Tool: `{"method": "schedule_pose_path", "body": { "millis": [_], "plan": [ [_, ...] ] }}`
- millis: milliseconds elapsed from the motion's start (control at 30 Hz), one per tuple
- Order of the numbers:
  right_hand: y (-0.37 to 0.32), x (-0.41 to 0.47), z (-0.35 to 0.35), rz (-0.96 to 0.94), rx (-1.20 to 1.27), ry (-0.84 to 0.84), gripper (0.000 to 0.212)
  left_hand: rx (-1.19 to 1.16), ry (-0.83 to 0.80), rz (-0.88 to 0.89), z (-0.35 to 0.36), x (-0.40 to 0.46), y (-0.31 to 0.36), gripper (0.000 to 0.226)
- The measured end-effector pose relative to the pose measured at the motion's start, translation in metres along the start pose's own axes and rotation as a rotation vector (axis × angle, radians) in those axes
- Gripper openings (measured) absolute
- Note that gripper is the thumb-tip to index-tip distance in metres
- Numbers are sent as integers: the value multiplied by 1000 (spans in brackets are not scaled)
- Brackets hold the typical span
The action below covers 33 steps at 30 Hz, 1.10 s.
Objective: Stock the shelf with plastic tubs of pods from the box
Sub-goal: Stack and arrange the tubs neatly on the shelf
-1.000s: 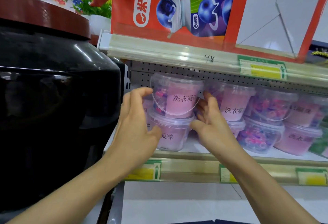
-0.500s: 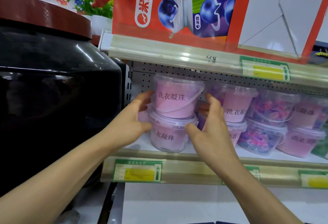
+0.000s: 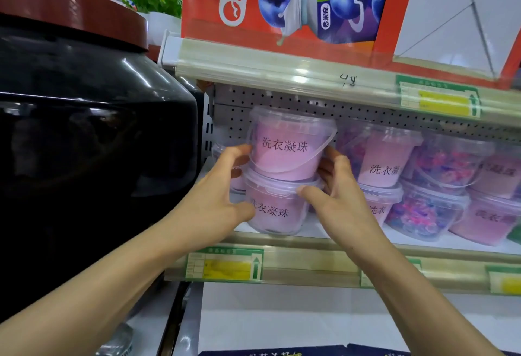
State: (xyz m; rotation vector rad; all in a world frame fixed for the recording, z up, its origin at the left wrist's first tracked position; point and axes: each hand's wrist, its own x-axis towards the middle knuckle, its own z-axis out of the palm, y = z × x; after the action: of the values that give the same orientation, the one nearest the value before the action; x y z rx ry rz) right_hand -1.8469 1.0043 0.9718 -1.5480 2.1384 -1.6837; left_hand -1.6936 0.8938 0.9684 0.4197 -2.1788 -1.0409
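Observation:
Two clear plastic tubs with pink labels stand stacked at the left end of the shelf [image 3: 324, 245]. The upper tub [image 3: 284, 150] sits on the lid of the lower tub [image 3: 275, 212], both labels facing me. My left hand [image 3: 217, 200] curls round their left side, fingers on the upper tub, thumb on the lower one. My right hand [image 3: 335, 200] curls round the right side, thumb on the lower tub's lid rim. More stacked tubs [image 3: 428, 186] of pink and multicoloured pods fill the shelf to the right.
A big black glossy vessel with a dark red lid [image 3: 84, 130] stands close on the left. The upper shelf edge [image 3: 282, 65] hangs just above the stack, with a red carton [image 3: 282, 0] on it. A dark box edge [image 3: 310, 351] shows at the bottom.
The upper tub has turned so its full label faces front, and the lower tub's label likewise. Both hands slid slightly along the stack's sides and stay on it.

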Motion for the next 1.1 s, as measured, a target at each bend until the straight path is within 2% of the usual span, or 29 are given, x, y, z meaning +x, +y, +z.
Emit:
{"method": "schedule_pose_path", "body": {
  "millis": [133, 400, 600, 867, 967, 1033, 1100],
  "plan": [
    [7, -6, 5, -2, -65, 4, 81, -41, -27, -36, -1, 4, -4, 86],
    [14, 0, -3, 1, -17, -98, 79, -13, -17, -9, 5, -1, 0, 88],
    [15, -3, 0, -13, 11, -38, 79, 92, 17, 26, 10, -4, 6, 94],
    [13, -5, -2, -2, 18, -33, 72, 55, -31, 21, 7, -6, 6, 96],
    [6, -17, 2, -101, -130, 135, 64, 6, -18, 10, 0, -6, 4, 87],
    [-4, -25, 5, -280, -318, 268, 51, 8, 49, -11, -8, -5, 0, 82],
    [-8, -27, 10, -452, -500, 328, 41, 51, 141, -40, -18, -3, -6, 75]
  ]
}}
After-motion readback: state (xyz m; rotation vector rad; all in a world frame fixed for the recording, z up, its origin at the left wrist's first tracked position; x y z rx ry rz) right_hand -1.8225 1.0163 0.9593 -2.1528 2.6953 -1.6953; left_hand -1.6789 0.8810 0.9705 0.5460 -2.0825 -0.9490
